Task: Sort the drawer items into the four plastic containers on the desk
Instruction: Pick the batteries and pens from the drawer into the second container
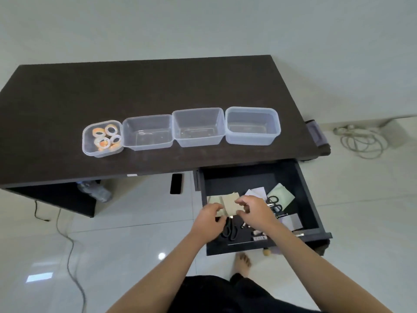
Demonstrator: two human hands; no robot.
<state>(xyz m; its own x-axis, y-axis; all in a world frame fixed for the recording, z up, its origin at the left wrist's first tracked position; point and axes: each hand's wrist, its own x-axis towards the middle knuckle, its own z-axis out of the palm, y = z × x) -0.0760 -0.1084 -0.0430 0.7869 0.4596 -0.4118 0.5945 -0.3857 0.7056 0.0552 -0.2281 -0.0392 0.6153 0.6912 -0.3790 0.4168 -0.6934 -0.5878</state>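
Note:
A row of clear plastic containers stands on the dark desk (67,91). The leftmost container (88,146) holds several tape rolls (105,136); the second (147,132), third (198,127) and rightmost (252,125) look bare inside. Below the desk's right end the drawer (311,199) is pulled out. Both hands are inside it: my left hand (209,220) and my right hand (255,211) pinch tan paper envelopes (228,202). Black scissors (230,230) lie under my hands, another pair (275,203) further right beside green (284,195) and white papers (256,192).
A black phone (176,183) lies on the white tiled floor under the desk, near a plastic bottle (94,189). A cable (70,245) runs across the floor at left; a coiled white cord (358,138) lies at right. My bare foot (243,263) stands before the drawer.

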